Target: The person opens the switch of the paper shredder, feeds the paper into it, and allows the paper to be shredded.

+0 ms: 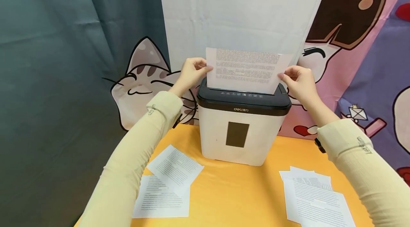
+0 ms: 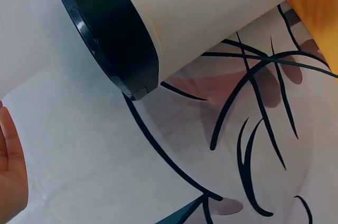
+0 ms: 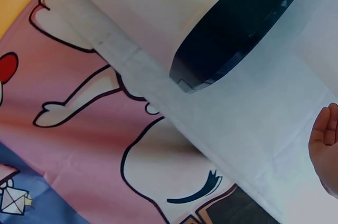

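The head camera looks forward and down over the sleeves [image 1: 128,163], far enough back to frame the whole paper shredder [image 1: 244,118]. Both wrist cameras sit much nearer, their pictures rolled well over — the left faces the cat print [image 1: 141,88], the right the pink backdrop [image 3: 79,150]. All three share the black lid [image 2: 113,34], each wrist view showing one end.

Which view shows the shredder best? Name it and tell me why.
The head view: it shows the shredder from its front, with the dark lid, white body and small window. Both wrist views show only one end of the lid and part of the body, cut off by the frame.
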A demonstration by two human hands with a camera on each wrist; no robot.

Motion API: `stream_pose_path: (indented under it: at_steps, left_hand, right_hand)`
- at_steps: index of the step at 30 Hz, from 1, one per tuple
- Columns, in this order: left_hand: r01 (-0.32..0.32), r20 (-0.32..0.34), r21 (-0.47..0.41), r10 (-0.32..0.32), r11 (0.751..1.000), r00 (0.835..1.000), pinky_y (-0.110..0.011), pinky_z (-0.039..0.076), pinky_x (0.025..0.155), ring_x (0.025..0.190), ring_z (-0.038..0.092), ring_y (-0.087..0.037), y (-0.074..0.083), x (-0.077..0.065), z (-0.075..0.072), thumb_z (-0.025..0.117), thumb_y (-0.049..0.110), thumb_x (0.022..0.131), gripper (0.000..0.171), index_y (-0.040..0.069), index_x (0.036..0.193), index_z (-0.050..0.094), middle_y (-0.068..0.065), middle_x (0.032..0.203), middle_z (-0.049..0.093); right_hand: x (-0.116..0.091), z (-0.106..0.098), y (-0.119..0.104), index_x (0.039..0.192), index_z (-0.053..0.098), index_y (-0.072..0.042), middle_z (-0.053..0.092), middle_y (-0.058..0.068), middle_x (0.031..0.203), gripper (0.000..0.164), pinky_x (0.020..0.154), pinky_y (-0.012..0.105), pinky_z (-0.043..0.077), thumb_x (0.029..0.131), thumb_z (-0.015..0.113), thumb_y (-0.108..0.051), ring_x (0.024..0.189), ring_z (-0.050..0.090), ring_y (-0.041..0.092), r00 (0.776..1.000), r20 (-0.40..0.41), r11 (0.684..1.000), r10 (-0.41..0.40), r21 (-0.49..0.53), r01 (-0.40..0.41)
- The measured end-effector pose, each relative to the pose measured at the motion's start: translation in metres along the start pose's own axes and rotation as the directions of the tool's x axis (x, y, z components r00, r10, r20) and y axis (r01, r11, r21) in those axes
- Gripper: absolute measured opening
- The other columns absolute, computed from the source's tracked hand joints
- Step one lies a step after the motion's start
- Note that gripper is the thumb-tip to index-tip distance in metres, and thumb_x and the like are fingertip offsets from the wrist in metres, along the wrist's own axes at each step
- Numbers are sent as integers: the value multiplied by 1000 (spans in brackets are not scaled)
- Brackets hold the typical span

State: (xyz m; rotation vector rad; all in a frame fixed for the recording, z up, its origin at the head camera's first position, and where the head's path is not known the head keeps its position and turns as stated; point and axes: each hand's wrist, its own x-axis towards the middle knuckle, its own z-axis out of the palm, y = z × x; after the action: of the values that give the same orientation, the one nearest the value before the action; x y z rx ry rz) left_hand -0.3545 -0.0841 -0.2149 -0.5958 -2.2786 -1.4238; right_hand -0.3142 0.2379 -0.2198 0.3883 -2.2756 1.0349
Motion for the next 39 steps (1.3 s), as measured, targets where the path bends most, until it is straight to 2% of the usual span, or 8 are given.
stream_pose_path:
  at_steps: [4,8,12,16,27,30,34,39]
  left_hand:
    - [30,-20,-6,-30,1000,999,-28,55,72,79,65,-23,-4,8,6,67,14,87,14,-1,86,66,-10,87,65]
    - [38,-30,1,-38,999,999,-29,56,74,81,65,-25,-9,13,10,67,13,87,14,-2,87,67,-9,86,64]
    - [44,-29,37,-42,998,999,-26,54,70,77,63,-23,-11,16,13,68,14,87,15,-1,84,67,-11,85,66]
    - [52,-26,77,-50,996,998,-22,50,65,73,60,-16,-12,16,16,68,15,87,15,0,85,66,-13,87,68]
    - [73,-55,74,-69,995,996,-18,46,63,76,61,-16,-20,15,25,68,13,86,16,-3,86,67,-15,87,68]
    - [75,-63,100,-69,992,996,-16,42,60,72,58,-13,-22,15,26,68,12,86,16,-3,86,67,-16,86,69]
    - [88,-70,135,-80,987,994,-14,38,59,68,54,-12,-23,16,27,68,12,86,16,-4,86,68,-17,85,69]
    - [104,-62,158,-95,982,993,-15,39,61,76,58,-17,-23,15,29,67,11,86,17,-6,88,68,-18,89,68]
  right_hand:
    - [6,3,5,84,63,6,49,-22,58,18,53,15,34,88,64,-12,54,43,-1,1000,2,1000,5,-12,-5]
    - [8,6,11,85,63,7,49,-23,59,20,53,13,35,89,64,-12,56,44,-3,1000,12,1000,16,-4,-16]
    - [11,10,12,87,64,10,48,-28,60,21,55,10,36,89,64,-11,58,45,-7,1000,9,1000,26,11,-26]
    - [12,13,14,88,64,11,48,-27,59,21,54,11,35,89,63,-10,56,43,-7,999,-7,999,42,18,-42]
    - [12,22,21,87,66,10,45,-22,58,20,52,10,33,87,66,-10,54,40,-6,998,-39,997,55,-48,-56]
    - [11,25,22,87,67,9,50,-16,60,20,52,10,33,87,66,-11,55,41,-7,997,-39,996,63,-63,-65]
    - [10,28,23,88,68,9,62,4,68,19,54,8,34,87,67,-10,56,42,-10,997,-34,996,64,-67,-66]
    - [8,31,24,87,67,9,63,11,73,17,56,9,35,86,67,-8,56,42,-11,997,-35,994,69,-80,-72]
